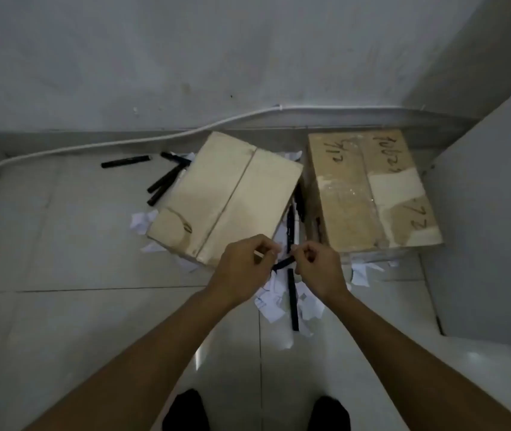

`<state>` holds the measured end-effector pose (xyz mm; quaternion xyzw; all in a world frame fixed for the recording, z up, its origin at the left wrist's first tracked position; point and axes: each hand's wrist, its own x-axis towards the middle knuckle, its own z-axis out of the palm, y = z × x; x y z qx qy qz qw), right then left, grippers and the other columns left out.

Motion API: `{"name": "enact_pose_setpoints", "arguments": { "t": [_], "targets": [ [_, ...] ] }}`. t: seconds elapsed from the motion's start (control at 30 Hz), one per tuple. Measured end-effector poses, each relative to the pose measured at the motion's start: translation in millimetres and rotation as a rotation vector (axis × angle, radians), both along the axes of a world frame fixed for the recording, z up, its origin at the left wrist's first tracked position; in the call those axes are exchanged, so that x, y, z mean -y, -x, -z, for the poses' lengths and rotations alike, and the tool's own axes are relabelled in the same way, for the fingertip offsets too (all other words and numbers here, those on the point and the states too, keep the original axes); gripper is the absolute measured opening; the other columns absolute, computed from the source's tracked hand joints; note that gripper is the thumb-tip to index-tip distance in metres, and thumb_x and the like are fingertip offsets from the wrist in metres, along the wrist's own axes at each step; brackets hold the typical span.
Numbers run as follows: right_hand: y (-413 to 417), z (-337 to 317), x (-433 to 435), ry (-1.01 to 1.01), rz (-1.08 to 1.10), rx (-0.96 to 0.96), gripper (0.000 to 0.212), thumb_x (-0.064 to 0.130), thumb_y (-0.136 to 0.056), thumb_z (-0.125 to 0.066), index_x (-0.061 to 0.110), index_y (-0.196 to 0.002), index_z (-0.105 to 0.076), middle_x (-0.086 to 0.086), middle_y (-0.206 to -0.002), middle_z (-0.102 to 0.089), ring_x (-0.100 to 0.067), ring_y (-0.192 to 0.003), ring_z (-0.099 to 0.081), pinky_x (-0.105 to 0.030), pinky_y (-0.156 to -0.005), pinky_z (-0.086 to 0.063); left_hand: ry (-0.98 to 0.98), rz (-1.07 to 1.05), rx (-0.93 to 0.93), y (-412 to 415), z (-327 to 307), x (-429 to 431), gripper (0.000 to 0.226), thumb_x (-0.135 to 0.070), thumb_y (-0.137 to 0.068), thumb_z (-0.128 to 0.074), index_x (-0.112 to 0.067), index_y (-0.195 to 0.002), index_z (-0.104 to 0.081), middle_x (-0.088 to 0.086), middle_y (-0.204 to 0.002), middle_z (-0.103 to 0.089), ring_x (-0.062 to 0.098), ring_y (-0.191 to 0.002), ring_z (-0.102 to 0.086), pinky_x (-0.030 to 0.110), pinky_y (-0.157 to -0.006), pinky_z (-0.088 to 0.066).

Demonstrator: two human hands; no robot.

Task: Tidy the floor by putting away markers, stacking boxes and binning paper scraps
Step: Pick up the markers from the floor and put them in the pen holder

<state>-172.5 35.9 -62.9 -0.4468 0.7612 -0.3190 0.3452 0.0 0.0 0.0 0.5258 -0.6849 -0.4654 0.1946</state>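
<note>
The left hand [243, 267] and right hand [319, 269] are both curled in a pinch, each gripping an end of a black marker [283, 262]. They hold it above the floor [61, 244], just in front of the nearer cardboard box [226, 197]. If it is being capped, a straight push along its length should seat the cap cleanly. A second marker [293, 301] lies below on paper scraps [274, 306]. Loose markers [164, 183] beside the box's far left edge are probably next to collect.

Both forearms bare, stretched forward, converging. My left hand [243, 267] and right hand [321, 270] meet at a short black marker [283, 262]: left fingers curled at its lower end, right fingertips pinching its upper end. Backs of hands up.
</note>
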Motion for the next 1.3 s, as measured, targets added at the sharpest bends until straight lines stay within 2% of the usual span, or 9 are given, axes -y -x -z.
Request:
{"name": "enact_pose_setpoints", "arguments": {
  "t": [0.27, 0.43, 0.5, 0.6, 0.7, 0.87, 0.97, 1.17, 1.3],
  "targets": [
    [7.5, 79.4, 17.7, 0.055, -0.163, -0.081, 0.014, 0.020, -0.094, -0.062, 0.009, -0.096, -0.069, -0.003, -0.086, -0.072, -0.016, -0.077, -0.066, -0.030, -0.069, -0.053, 0.251, 0.214, 0.000, 22.4, 73.0, -11.1, 0.022, -0.011, -0.096, -0.055, -0.010, -0.114, -0.067, 0.006, -0.105, -0.072, 0.014, -0.090, -0.067, 0.024, -0.081, -0.055],
    [5.0, 109.4, 27.9, 0.077, -0.253, -0.250, 0.031, 0.011, -0.095, -0.057, 0.001, -0.124, -0.058, -0.017, -0.123, -0.056, -0.027, -0.112, -0.055, -0.025, -0.085, -0.040, 0.252, 0.206, 0.018, 32.7, 108.5, -35.4, 0.032, -0.004, -0.096, -0.050, -0.003, -0.128, -0.056, 0.014, -0.115, -0.064, 0.023, -0.103, -0.061, 0.036, -0.092, -0.049],
    [3.5, 115.1, 33.6, 0.085, -0.258, -0.305, 0.030, 0.012, -0.098, -0.053, -0.001, -0.125, -0.055, -0.019, -0.128, -0.050, -0.031, -0.115, -0.051, -0.030, -0.090, -0.041, 0.216, 0.167, -0.004, 32.9, 122.7, -43.9, 0.034, 0.000, -0.096, -0.048, 0.000, -0.130, -0.052, 0.015, -0.120, -0.063, 0.018, -0.105, -0.059, 0.027, -0.093, -0.047],
    [5.9, 120.2, 51.0, 0.073, -0.241, -0.357, 0.034, 0.011, -0.098, -0.048, -0.002, -0.129, -0.050, -0.021, -0.133, -0.046, -0.038, -0.120, -0.046, -0.042, -0.101, -0.043, 0.090, 0.072, -0.088, 34.5, 136.0, -51.3, 0.035, 0.004, -0.098, -0.044, 0.000, -0.133, -0.047, -0.004, -0.122, -0.049, -0.012, -0.095, -0.046, -0.007, -0.085, -0.030],
    [10.8, 128.2, 76.2, -0.002, -0.217, -0.405, 0.051, 0.015, -0.098, -0.049, -0.001, -0.144, -0.037, -0.021, -0.145, -0.038, -0.040, -0.132, -0.039, -0.049, -0.109, -0.038, 0.033, 0.025, -0.120, 41.9, 149.4, -47.4, 0.041, 0.001, -0.098, -0.045, -0.011, -0.137, -0.039, -0.008, -0.119, -0.042, -0.004, -0.106, -0.041, 0.000, -0.096, -0.028],
    [4.8, 141.3, 104.0, -0.122, -0.199, -0.336, 0.079, 0.021, -0.098, -0.054, 0.006, -0.157, -0.004, -0.015, -0.164, -0.004, -0.035, -0.150, -0.010, -0.046, -0.121, -0.019, 0.047, -0.070, -0.141, 51.2, 163.6, -26.7, 0.058, 0.001, -0.096, -0.046, -0.012, -0.149, -0.028, -0.015, -0.146, -0.028, -0.009, -0.131, -0.023, 0.002, -0.110, -0.012],
    [1.1, 149.8, 103.0, -0.177, -0.234, -0.389, 0.090, 0.024, -0.094, -0.062, 0.005, -0.157, 0.000, -0.017, -0.164, 0.003, -0.032, -0.151, -0.006, -0.045, -0.121, -0.017, 0.029, -0.082, -0.157, 52.6, 170.3, -24.0, 0.062, -0.002, -0.097, -0.046, -0.014, -0.154, -0.023, -0.002, -0.157, -0.029, 0.011, -0.144, -0.027, 0.034, -0.122, -0.020],
    [-9.9, 160.5, 53.3, 0.028, -0.216, -0.518, 0.064, 0.019, -0.094, -0.041, -0.011, -0.149, -0.025, -0.028, -0.146, -0.039, -0.042, -0.127, -0.042, -0.043, -0.105, -0.033, 0.038, -0.085, -0.125, 48.4, 187.1, -20.5, 0.061, -0.004, -0.099, -0.042, -0.013, -0.155, -0.018, 0.000, -0.159, -0.026, 0.014, -0.145, -0.025, 0.037, -0.122, -0.020],
    [-3.4, 165.9, 33.8, 0.083, -0.237, -0.534, 0.044, 0.021, -0.086, -0.041, -0.007, -0.117, -0.056, -0.025, -0.108, -0.057, -0.041, -0.097, -0.056, -0.041, -0.078, -0.043, 0.009, -0.079, -0.149, 49.1, 190.7, -31.3, 0.052, 0.002, -0.100, -0.041, -0.021, -0.144, -0.024, -0.018, -0.135, -0.036, -0.007, -0.122, -0.037, 0.000, -0.104, -0.022]
  ]
}}
